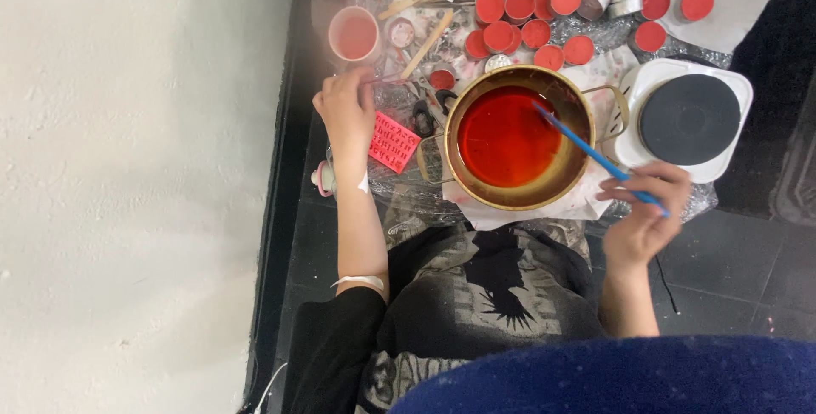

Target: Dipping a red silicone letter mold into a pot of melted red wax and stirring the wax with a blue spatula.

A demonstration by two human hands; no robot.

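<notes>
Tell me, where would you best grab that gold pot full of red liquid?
Probably by its two side handles, one hand from each side. The gold pot is brim-wide with red liquid, so its rim is a poor hold; the right handle and left handle stick outward, keeping it level.

Surroundings: white wall, dark worktop, dark tiled floor.
To my left runs a plain white wall [127, 176], evenly lit. The dark worktop [297, 235] butts against it. To my right, the floor [731, 261] shows dark grey tiles with visible joints, under soft, diffuse light.
</notes>
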